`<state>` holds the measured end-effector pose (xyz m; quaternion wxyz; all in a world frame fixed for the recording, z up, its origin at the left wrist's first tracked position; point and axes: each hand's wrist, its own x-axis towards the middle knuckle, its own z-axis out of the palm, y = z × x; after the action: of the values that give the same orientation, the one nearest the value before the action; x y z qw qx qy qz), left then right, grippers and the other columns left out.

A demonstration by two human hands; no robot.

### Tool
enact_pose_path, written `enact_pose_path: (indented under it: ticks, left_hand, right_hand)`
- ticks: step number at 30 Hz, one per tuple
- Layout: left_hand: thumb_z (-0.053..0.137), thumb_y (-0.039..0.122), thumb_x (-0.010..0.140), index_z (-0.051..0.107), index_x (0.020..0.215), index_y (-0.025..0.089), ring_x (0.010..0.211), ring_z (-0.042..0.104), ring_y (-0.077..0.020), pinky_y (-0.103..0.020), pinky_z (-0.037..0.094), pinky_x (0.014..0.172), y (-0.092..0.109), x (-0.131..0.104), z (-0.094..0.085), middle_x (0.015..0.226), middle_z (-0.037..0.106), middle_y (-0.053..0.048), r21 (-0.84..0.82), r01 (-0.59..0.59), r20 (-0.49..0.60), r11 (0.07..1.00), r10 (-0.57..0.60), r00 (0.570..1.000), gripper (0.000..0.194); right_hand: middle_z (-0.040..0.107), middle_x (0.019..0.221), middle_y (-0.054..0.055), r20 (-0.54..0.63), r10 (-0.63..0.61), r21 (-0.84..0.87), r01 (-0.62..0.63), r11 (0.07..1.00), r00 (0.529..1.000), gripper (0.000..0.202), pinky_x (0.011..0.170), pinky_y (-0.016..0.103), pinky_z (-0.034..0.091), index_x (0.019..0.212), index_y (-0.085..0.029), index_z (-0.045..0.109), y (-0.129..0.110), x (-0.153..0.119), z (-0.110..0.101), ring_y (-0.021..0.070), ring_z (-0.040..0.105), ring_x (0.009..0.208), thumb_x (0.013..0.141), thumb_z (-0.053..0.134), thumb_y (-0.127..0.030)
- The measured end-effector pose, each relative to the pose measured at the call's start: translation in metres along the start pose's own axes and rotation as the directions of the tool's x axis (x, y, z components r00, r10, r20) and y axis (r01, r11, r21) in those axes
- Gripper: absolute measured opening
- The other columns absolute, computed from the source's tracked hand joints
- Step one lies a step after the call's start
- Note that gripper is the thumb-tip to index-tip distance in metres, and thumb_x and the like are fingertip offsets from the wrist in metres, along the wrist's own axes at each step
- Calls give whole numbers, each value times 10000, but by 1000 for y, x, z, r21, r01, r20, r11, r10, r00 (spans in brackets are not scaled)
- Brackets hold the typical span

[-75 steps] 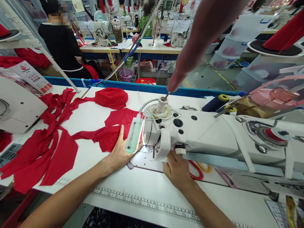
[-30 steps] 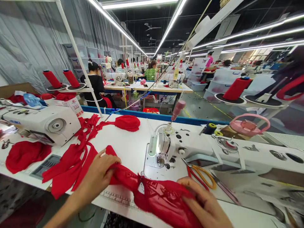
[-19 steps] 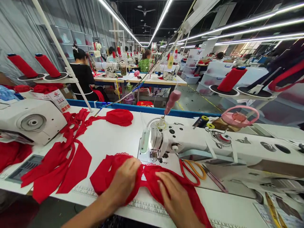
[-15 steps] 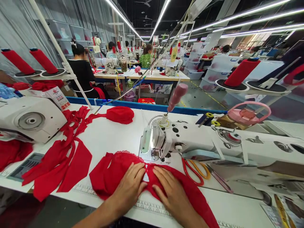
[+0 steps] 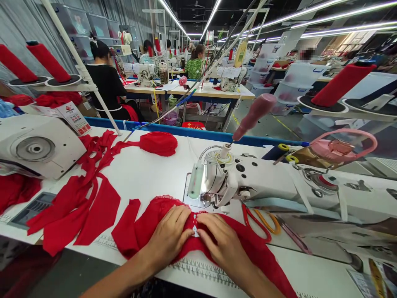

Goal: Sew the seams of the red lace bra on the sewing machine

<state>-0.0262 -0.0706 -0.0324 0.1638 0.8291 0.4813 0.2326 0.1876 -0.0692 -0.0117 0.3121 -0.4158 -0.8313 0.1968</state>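
Note:
A red bra (image 5: 149, 221) with a lace edge lies spread on the white sewing table, just in front of the sewing machine's needle area (image 5: 206, 198). My left hand (image 5: 169, 229) rests on its left cup, fingers together, thumb toward the middle. On the other side, my right hand (image 5: 221, 238) has bent fingers on the cloth, with the thumb beside the centre. Both hands grip the fabric around a small gap in the middle, where white shows through. The fingertips' undersides are hidden. The right part of the bra runs under my right forearm.
Red-handled scissors (image 5: 256, 225) and tweezers (image 5: 296, 236) lie right of the bra, beside the machine (image 5: 263, 178). Red fabric strips (image 5: 89, 198) lie at left, near another machine (image 5: 40, 142). A red cloth piece (image 5: 159, 143) is behind. A person in black (image 5: 104, 82) sits beyond.
My thumbs have come closer together, and the gap at the bra's middle is narrower. The view has shifted slightly, so the machine appears further right.

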Motion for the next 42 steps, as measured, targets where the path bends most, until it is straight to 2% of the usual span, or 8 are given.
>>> enact_pose_path:
  ticks: [4, 9, 20, 24, 29, 34, 38, 42]
  left_hand:
    - [555, 353, 978, 335, 1483, 184, 1410, 412, -323, -638, 311, 1160, -15, -3, 0, 1488, 482, -159, 100, -66, 31, 993, 63, 998, 576]
    - [634, 491, 914, 304, 1516, 215, 1449, 346, -331, -659, 226, 1178, -27, -3, -12, 1543, 417, -140, 62, -114, 135, 992, 105, 985, 740]
    - [658, 453, 896, 212, 1560, 208, 1457, 328, -343, -643, 224, 1184, -32, -1, -11, 1563, 386, -148, 71, -127, 135, 989, 116, 984, 837]
    - [622, 488, 922, 238, 1544, 174, 1443, 356, -346, -625, 315, 1159, -21, 0, -19, 1549, 400, -171, 119, -120, 132, 986, 104, 986, 796]
    - [483, 254, 1008, 377, 1468, 123, 1395, 446, -259, -492, 374, 1180, 12, -10, -12, 1468, 515, -140, 162, -231, 101, 959, 217, 971, 490]
    - [541, 454, 984, 427, 1430, 47, 1374, 467, -308, -533, 402, 1150, 19, -28, 7, 1425, 560, -157, 277, -301, 113, 913, 280, 953, 614]
    - [445, 626, 965, 410, 1464, 76, 1412, 418, -299, -549, 279, 1211, 14, -31, 3, 1470, 523, -118, 314, -333, 151, 889, 300, 942, 744]
    - [409, 662, 957, 430, 1462, 99, 1442, 371, -298, -540, 185, 1240, 13, -33, -2, 1505, 480, -130, 319, -346, 162, 882, 309, 937, 757]
  right_hand:
    - [628, 1270, 106, 37, 26, -79, -23, 997, 999, 395, 1008, 451, 527, 1306, -218, 505, 15, -4, 9, 270, 580, 1205, 945, 636, -310]
    - [589, 1332, 113, 90, 66, -128, -54, 990, 994, 544, 1026, 468, 511, 1372, -218, 440, 20, -10, 10, 284, 550, 1245, 906, 687, -355]
    - [583, 1320, 116, 167, 30, -223, 8, 975, 985, 457, 1002, 453, 502, 1339, -192, 500, 12, -4, 2, 279, 547, 1207, 931, 649, -333]
    - [574, 1322, 115, 262, 17, -305, 66, 950, 965, 500, 950, 473, 499, 1405, -222, 483, 4, 5, -4, 298, 538, 1188, 942, 631, -336]
    - [584, 1302, 104, 291, 43, -355, 67, 932, 956, 386, 945, 471, 453, 1365, -229, 543, 0, 14, -5, 291, 525, 1169, 981, 512, -257]
    - [572, 1346, 85, 271, 48, -375, 59, 925, 961, 448, 995, 455, 388, 1427, -250, 502, 3, 12, -1, 273, 501, 1199, 981, 475, -278]
    - [552, 1378, 94, 287, 97, -400, 27, 916, 953, 533, 1010, 476, 367, 1463, -237, 472, 0, 14, 1, 295, 488, 1209, 934, 502, -292]
    - [581, 1316, 115, 294, 151, -438, -7, 899, 944, 585, 969, 484, 409, 1494, -222, 432, -2, 23, 7, 296, 531, 1134, 910, 478, -218]
